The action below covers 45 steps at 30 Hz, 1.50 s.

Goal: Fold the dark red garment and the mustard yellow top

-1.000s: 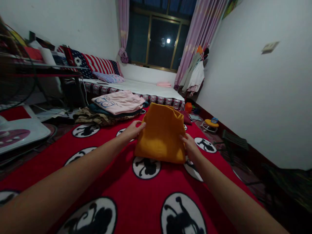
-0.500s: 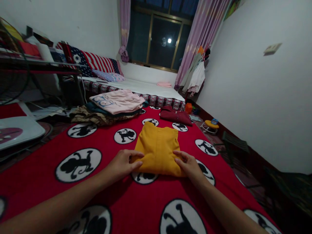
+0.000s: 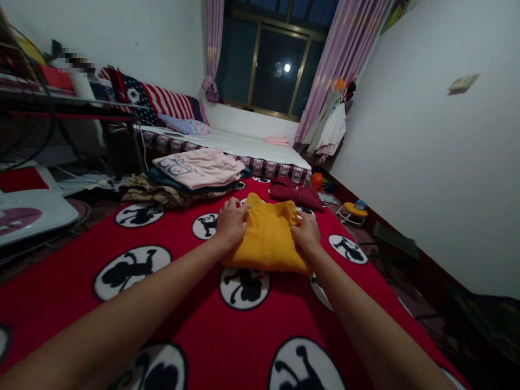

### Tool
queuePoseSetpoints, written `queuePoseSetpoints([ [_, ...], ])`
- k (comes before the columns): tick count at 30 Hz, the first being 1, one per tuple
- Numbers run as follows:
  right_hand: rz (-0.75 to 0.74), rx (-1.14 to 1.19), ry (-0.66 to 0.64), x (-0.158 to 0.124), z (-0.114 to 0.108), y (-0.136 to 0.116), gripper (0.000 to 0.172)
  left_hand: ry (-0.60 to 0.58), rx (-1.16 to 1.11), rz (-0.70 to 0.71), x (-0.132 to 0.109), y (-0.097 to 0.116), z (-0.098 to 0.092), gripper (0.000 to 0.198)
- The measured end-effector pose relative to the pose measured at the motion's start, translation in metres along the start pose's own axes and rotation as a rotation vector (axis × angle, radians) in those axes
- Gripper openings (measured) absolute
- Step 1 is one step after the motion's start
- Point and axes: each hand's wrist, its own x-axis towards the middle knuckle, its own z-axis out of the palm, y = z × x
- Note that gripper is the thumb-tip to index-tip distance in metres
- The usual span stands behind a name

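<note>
A folded yellow garment [image 3: 268,241] lies on the red blanket [image 3: 195,336] with black-and-white round prints. My left hand [image 3: 233,221] grips the garment's far left edge, thumb on the cloth and fingers bent. On the opposite side my right hand [image 3: 305,230] has its fingers closed on the far right edge. That far edge is slightly raised between both hands. Behind it lies a folded dark red garment [image 3: 296,193]. A stack of folded clothes with a pink shirt [image 3: 201,168] on top sits at the back left.
Beyond the blanket stands a bed [image 3: 244,144] with pillows. A cluttered desk [image 3: 73,108] and a white stool-like seat [image 3: 36,214] are at the left. On the right floor are a small yellow stool [image 3: 352,212] and a dark folding stool [image 3: 396,241].
Both hands have moved from the near sides of the yellow garment to its far corners. The garment has shifted slightly away from me, and its far edge is now held.
</note>
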Motion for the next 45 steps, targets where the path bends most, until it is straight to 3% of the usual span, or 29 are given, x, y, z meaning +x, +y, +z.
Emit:
queuePoseSetpoints([
  [2,-0.067,-0.146,-0.024,-0.004,0.003,-0.007,0.054,-0.041,0.104,0.092,-0.001,0.013,0.001,0.037],
  [5,-0.340,-0.165,-0.182,-0.012,0.016,-0.013,0.051,-0.263,0.090,0.244,-0.005,0.024,0.015,0.036],
  [7,-0.410,-0.194,-0.361,-0.014,0.027,-0.011,0.047,-0.423,0.074,0.233,-0.005,0.020,0.031,0.045],
  [9,-0.377,-0.275,-0.455,-0.009,0.038,-0.004,0.048,-0.495,0.081,0.181,0.001,0.007,0.046,0.055],
  [14,-0.293,-0.415,-0.454,0.014,0.056,0.010,0.057,-0.465,0.152,0.069,0.032,-0.026,0.069,0.062],
  [22,-0.057,-0.409,-0.314,0.023,0.061,0.009,0.059,-0.384,0.162,-0.138,0.056,-0.048,0.083,0.069],
  [27,0.058,-0.375,-0.281,0.018,0.058,0.008,0.060,-0.376,0.220,-0.146,0.050,-0.051,0.080,0.065],
  [32,0.097,-0.376,-0.344,0.009,0.055,0.012,0.066,-0.451,0.266,-0.091,0.030,-0.055,0.062,0.068],
  [36,0.064,-0.418,-0.474,0.011,0.040,0.013,0.071,-0.516,0.305,-0.034,0.007,-0.061,0.043,0.071],
  [40,0.039,-0.547,-0.636,0.018,0.015,-0.013,0.070,-0.499,0.307,-0.007,-0.007,-0.062,0.034,0.070],
  [45,-0.195,-0.363,-0.398,-0.020,0.013,-0.048,0.061,-0.443,0.267,-0.014,-0.010,-0.061,0.033,0.067],
])
